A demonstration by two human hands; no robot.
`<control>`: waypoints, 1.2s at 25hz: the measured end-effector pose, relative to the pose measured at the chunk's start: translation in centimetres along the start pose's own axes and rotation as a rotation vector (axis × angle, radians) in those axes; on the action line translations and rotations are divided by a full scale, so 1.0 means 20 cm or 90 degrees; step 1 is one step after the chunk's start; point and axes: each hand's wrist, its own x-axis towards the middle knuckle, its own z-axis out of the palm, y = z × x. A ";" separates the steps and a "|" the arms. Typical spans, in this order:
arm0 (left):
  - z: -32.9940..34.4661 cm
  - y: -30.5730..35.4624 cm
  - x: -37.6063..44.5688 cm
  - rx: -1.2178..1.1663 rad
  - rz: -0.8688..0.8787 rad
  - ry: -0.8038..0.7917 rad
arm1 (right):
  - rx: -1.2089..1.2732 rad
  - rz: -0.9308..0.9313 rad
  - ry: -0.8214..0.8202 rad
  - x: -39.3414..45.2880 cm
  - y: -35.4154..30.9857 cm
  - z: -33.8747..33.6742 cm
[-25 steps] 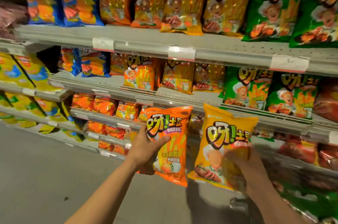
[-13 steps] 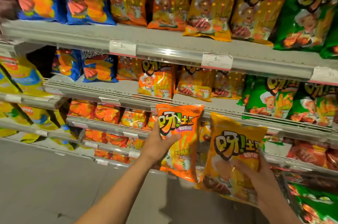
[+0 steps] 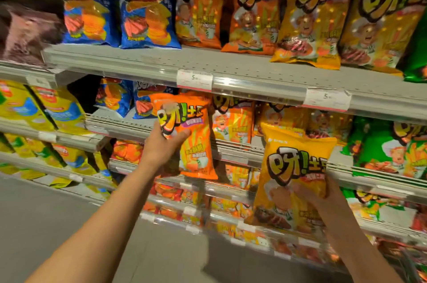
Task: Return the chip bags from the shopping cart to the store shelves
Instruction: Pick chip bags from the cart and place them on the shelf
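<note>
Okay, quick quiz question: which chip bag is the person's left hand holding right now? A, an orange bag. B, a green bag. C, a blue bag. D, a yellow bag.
A: the left hand grips the orange bag in front of the second shelf, while the right hand holds the yellow bag.
</note>
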 end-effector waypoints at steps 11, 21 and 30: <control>-0.10 0.03 0.67 -0.015 0.024 -0.006 | 0.043 0.019 -0.063 0.37 -0.08 0.37; 0.14 -0.13 0.82 0.013 0.035 -0.172 | 0.052 -0.027 0.084 0.20 -0.03 0.53; 0.10 -0.17 0.84 -0.179 -0.098 -0.212 | 0.017 0.012 0.156 0.05 -0.06 0.30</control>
